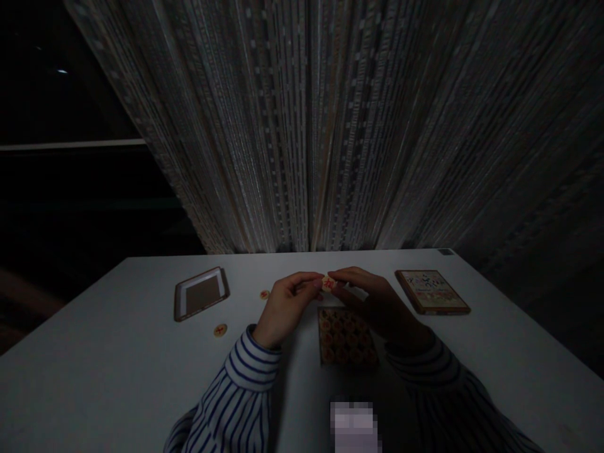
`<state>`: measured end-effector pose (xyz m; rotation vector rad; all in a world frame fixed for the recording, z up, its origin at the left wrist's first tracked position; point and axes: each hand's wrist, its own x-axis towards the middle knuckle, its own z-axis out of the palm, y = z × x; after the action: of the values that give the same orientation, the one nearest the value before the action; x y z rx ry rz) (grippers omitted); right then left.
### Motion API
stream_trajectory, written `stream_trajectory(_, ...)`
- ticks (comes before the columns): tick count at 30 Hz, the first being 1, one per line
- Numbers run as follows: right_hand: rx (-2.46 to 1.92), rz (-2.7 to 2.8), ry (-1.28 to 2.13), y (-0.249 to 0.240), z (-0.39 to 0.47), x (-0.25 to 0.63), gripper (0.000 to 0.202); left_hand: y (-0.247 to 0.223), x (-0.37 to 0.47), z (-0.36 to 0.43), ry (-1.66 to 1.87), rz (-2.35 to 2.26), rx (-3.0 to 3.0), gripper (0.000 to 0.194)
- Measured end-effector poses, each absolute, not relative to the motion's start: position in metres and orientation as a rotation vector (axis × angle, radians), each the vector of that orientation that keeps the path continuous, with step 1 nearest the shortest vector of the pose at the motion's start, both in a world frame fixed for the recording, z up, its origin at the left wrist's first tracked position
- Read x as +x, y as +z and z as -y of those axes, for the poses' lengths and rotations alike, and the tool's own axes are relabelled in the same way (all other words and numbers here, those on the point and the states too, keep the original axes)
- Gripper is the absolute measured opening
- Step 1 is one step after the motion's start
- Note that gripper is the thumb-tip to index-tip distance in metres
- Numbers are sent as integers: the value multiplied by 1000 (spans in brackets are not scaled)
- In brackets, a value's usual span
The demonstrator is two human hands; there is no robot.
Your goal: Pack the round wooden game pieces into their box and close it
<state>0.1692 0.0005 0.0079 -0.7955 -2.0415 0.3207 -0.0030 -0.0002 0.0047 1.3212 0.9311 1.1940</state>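
Between the fingertips of both hands is a round, pale xiangqi piece [328,284] with a red character facing me. My left hand [289,307] pinches its left edge. My right hand [377,307] grips the right edge with thumb and fingers. Just below the hands, a box [325,363] holds rows of similar round pieces; my right hand hides part of it. Two loose xiangqi pieces lie to the left on the table: one [265,294] close behind my left wrist, another [220,330] farther left and nearer to me.
The white table [117,352] reaches a hanging string curtain [302,126] at its far edge. An open lid or shallow tray [201,294] rests at the left. On the right sits a flat box with a printed cover [433,292]. A small dark square [445,251] marks the far right corner.
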Motion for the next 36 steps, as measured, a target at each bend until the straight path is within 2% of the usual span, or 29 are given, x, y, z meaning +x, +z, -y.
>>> stream_trajectory(9, -773, 2068, 213, 2, -3, 171, 26, 3, -4, -1, 1196, -938, 1290, 23)
stream_trajectory(21, -864, 2138, 21, 5, -1, 168, 19, 2, -2, 0, 1209, -964, 1335, 20)
stream_trajectory(36, -930, 2207, 52, 0, -4, 169, 18, -2, -3, -3, 1126, -1016, 1439, 22)
